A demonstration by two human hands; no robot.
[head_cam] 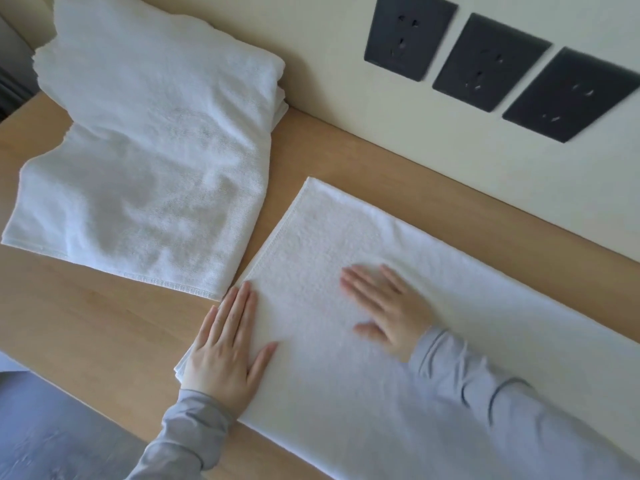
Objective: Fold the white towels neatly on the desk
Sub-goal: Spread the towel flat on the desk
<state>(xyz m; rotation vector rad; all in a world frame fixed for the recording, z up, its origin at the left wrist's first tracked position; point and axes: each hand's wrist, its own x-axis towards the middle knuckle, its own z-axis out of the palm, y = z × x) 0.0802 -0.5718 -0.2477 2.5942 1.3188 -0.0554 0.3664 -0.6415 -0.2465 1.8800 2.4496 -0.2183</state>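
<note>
Your left grip (pixel 225 344) and right grip (pixel 384 306) flat on white towel (pixel 329 230), grasping nothing; cloth probably soft, light, limp; may slide on bench (pixel 86 323); pinch hemmed corners.

The person is wearing a light grey long-sleeved top; the left sleeve (pixel 187 434) and right sleeve (pixel 485 393) are wrinkling softly toward the wrists, leaving the left hand (pixel 221 344) and right hand (pixel 384 306) bare.

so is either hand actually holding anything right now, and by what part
Nothing is held. The left hand lies flat on the towel at its hemmed end, the right hand flat further along it, fingers straight, no grip.
</note>
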